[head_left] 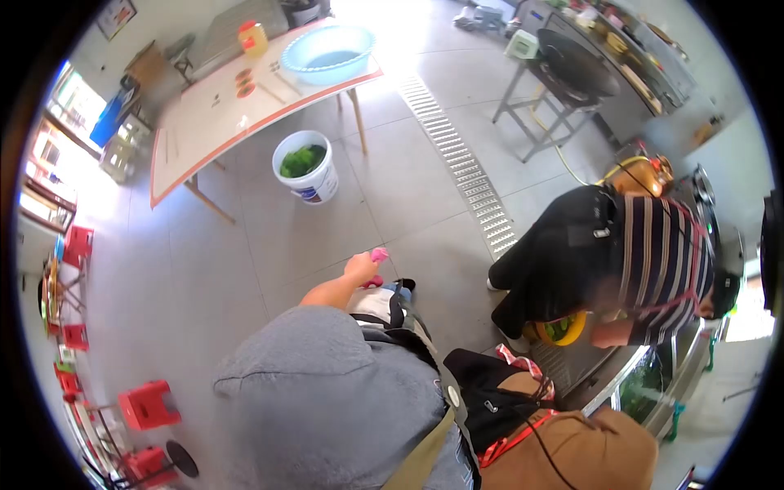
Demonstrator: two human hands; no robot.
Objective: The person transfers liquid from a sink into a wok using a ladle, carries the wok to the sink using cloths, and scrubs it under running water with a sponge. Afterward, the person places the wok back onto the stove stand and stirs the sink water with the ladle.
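My left hand [359, 268] reaches out in front of my body, its fingers closed around a small pink thing [379, 255]. Pink shows above and below the fist, but its kind is too small to tell. Below it are a light-coloured cloth and a black shoe tip. A grey sleeve [294, 359] covers my upper arm and shoulder. My right hand is out of sight. Beyond my left hand, a white bucket [325, 181] with green leaves [302, 161] stands on the floor, apart from the hand.
A table [192, 139] bears a light blue basin [328, 73]. A floor drain [457, 163] runs past a wok [578, 64] on a stand. At right, a person in stripes [657, 253] bends over a yellow basin [578, 328]; a brown-sleeved person [596, 449] is close beside me. Red stools [149, 404] stand left.
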